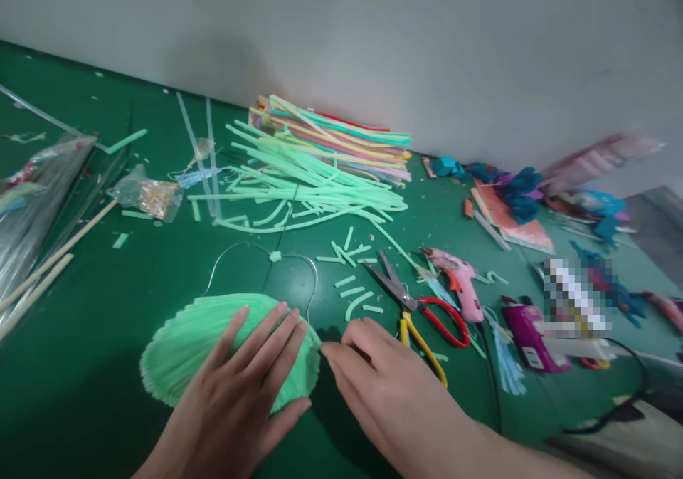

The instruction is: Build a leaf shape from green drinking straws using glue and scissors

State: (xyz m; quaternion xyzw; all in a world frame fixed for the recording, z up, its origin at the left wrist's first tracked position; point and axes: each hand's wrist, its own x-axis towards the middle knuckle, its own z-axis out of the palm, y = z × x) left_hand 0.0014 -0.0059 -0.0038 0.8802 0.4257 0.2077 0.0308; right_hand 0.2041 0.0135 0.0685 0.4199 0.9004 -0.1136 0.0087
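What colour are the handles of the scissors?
The scissors have one red handle and one yellow handle, seen in the head view.

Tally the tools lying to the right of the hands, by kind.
Scissors: 1
Pink glue gun: 1
Total: 2
Both lie right of the right hand; the left hand presses a green fan-shaped piece.

The surface [80, 308] is matt green, smooth like a cutting mat. The fan-shaped piece [186, 344] looks like ribbed pale-green plastic straws laid side by side, on a thin shiny metal wire [235, 248]. The scissors [410, 301] have dull metal blades and glossy red and yellow plastic handles. The bags [37, 187] are clear glossy film.
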